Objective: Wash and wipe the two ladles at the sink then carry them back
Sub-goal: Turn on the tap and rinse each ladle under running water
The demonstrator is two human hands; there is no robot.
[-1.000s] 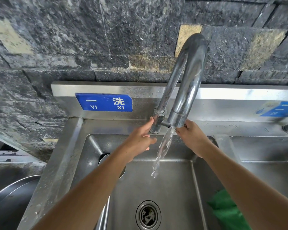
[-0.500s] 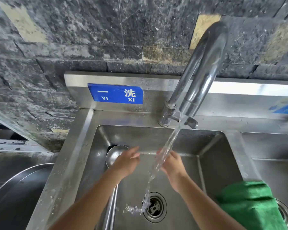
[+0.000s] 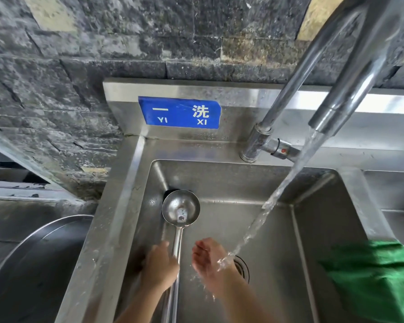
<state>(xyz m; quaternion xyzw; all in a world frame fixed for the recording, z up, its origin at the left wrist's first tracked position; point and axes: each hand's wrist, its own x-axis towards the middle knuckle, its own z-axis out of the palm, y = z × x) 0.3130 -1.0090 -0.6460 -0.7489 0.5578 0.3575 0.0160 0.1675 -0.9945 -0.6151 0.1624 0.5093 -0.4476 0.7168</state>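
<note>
A steel ladle lies in the left sink basin, bowl at the far left corner, long handle running toward me. A second ladle's dark edge seems to show just behind the bowl; I cannot tell for sure. My left hand rests on the handle with fingers curling around it. My right hand is cupped and holds nothing, just left of the water stream that falls from the tap spout toward the drain.
A green cloth hangs over the divider between the two basins. A blue sign is on the steel backsplash. The tap lever sits at the base. A large steel bowl stands lower left, outside the sink.
Both hands came down from the tap into the basin. The left hand has reached the ladle handle; the right hand passed through the running water. The camera tilted down and closer.
</note>
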